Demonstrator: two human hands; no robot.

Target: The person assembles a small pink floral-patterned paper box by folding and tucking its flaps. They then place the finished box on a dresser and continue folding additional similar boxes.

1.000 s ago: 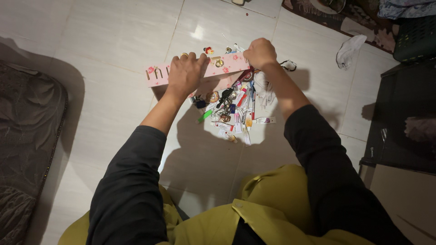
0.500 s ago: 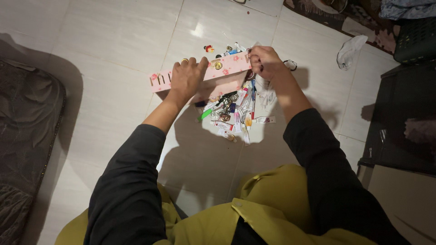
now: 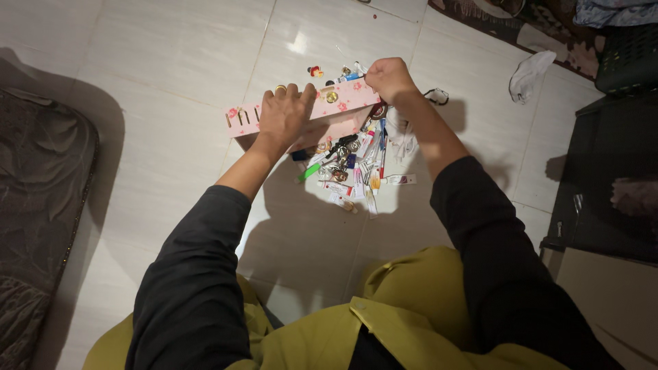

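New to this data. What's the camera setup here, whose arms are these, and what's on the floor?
There is no machine here: a person works with two bare hands. The single picture comes from a camera worn on the person's head, looking down past a yellow-green garment and black sleeves onto a pale tiled floor.

Both hands hold a long pink flowered box tipped on its side. The left hand presses over its middle; the right hand closes its grip on the box's right end.

Below the box lies a heap of small items: little tubes, pens, a green stick and metal bits. A few more sit just beyond the box.

Off to the right lie a white cloth and dark furniture; a dark cushion is at the left.
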